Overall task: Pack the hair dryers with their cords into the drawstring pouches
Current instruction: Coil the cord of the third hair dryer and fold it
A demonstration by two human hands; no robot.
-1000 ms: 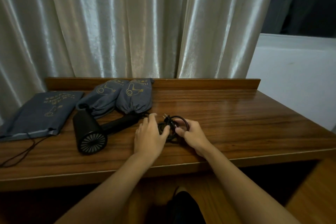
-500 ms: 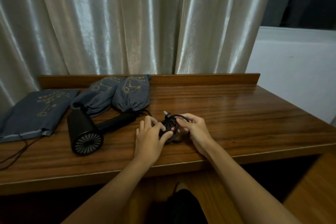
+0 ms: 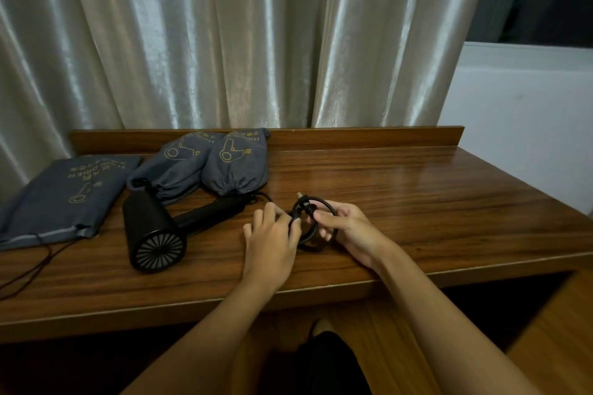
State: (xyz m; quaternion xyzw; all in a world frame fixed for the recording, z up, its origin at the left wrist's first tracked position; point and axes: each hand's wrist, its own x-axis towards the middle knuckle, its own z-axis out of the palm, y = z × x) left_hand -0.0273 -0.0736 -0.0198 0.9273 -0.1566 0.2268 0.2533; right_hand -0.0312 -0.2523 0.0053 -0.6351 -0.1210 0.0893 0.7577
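Head view, left hand [image 3: 271,242] and right hand [image 3: 345,228] pinching coiled cord [image 3: 316,224] — plug half hidden

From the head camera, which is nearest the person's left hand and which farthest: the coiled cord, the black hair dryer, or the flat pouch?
1. Coiled cord: held by the left hand, just to its right.
2. Black hair dryer: to its left.
3. Flat pouch: far left of the table.
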